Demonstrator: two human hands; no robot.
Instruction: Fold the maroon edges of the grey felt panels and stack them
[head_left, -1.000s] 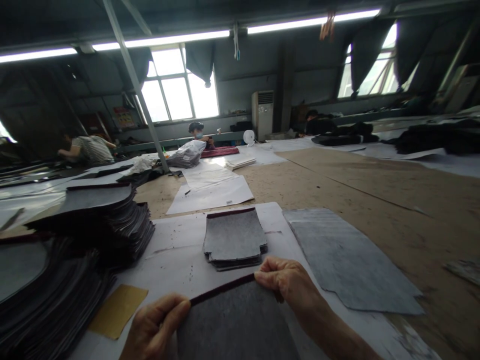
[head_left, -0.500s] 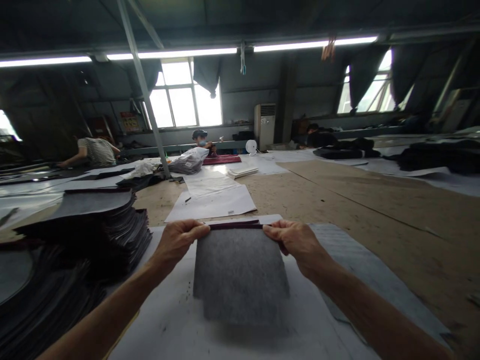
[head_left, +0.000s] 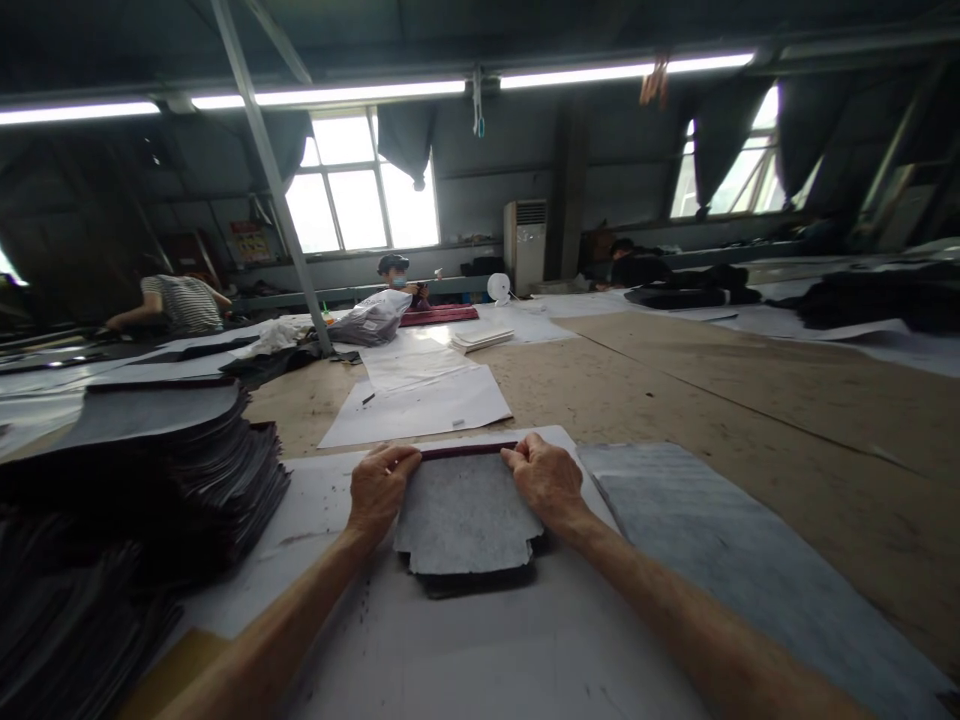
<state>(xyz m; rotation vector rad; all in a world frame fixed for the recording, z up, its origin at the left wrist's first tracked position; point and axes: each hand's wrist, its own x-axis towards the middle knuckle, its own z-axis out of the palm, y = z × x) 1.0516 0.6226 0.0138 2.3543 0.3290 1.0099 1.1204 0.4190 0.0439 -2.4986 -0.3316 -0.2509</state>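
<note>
A grey fabric piece with a dark red folded strip along its far edge is in front of me, over white paper. My left hand pinches its far left corner between thumb and fingers. The far right corner is gripped by my right hand, fingers curled. Notches show at the piece's near corners, and a darker layer lies beneath its near edge.
Tall stacks of dark fabric pieces stand at the left. To the right lies a grey sheet. Farther off are white papers, a plastic bag, a slanted pole and a masked person.
The fabric piece now sits lower and flatter, its near edge farther from me. My right hand has moved left, closer to my left hand. The view has shifted slightly.
</note>
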